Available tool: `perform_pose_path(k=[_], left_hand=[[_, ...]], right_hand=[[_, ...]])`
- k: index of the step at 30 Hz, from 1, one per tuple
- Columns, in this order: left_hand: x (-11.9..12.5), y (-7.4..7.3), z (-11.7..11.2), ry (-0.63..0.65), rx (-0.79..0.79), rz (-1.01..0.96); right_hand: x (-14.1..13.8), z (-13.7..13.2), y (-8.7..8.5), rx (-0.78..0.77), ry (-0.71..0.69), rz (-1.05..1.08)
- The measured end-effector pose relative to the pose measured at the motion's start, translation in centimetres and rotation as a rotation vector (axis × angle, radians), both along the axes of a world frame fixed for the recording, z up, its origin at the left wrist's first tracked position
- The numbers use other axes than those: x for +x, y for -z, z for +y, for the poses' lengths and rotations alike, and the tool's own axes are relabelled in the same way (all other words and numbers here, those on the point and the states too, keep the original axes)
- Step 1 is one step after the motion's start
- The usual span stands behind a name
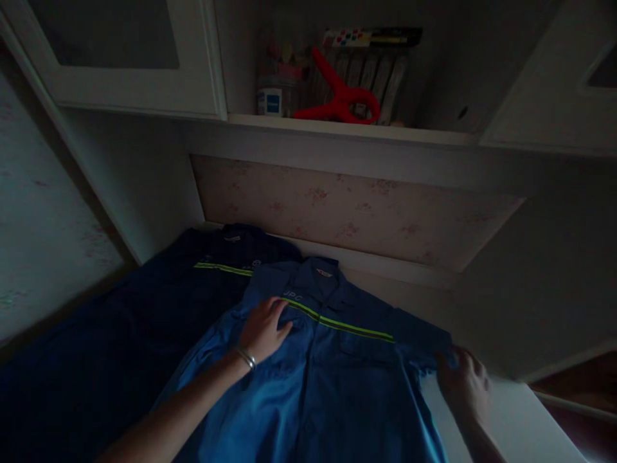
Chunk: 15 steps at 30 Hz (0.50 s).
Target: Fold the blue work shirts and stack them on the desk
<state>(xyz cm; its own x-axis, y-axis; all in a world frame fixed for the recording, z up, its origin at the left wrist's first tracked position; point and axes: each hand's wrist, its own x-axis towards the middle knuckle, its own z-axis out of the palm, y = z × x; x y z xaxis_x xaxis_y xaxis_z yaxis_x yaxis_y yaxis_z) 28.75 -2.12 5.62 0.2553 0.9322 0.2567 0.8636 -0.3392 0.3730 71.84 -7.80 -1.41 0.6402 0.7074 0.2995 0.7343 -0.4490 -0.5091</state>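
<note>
A blue work jacket [357,379] with a yellow-green stripe across the chest lies spread face up, its collar toward the wall. My left hand [264,331], a silver bangle at its wrist, rests on the chest beside the stripe, thumb and fingers apart. At the end of the jacket's right-hand sleeve is my right hand [465,382], its fingers curled around the cloth; the picture is dim and slightly blurred there. A darker navy work jacket [159,308] with a similar stripe lies to the left, partly under the blue one.
Above hangs a white cabinet shelf [347,128]. On it are a red plastic clamp [343,99], a clear jar [277,96] and a long patterned box [371,37]. Floral wallpaper [347,206] backs the recess. White side panels [520,289] bound the white surface [511,418].
</note>
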Motion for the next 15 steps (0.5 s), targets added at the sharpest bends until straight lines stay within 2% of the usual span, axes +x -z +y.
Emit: perform_pose_path(k=[3, 7, 9, 11, 15], left_hand=[[-1.4, 1.9, 3.9, -0.109, 0.014, 0.097], [-4.2, 2.4, 6.1, -0.158, -0.07, 0.011], [-6.7, 2.0, 6.9, -0.237, -0.089, -0.072], [-10.1, 1.3, 7.9, -0.387, -0.1, -0.167], [-17.5, 0.2, 9.1, -0.687, -0.177, -0.351]], right_hand=[[-5.4, 0.9, 0.1, -0.084, -0.213, -0.158], [-10.6, 3.2, 1.2, -0.268, -0.418, -0.229], [-11.9, 4.1, 1.8, -0.419, -0.487, -0.241], [-12.5, 4.5, 2.3, -0.521, -0.546, -0.287], [-12.3, 4.5, 3.4, -0.53, -0.589, -0.359]])
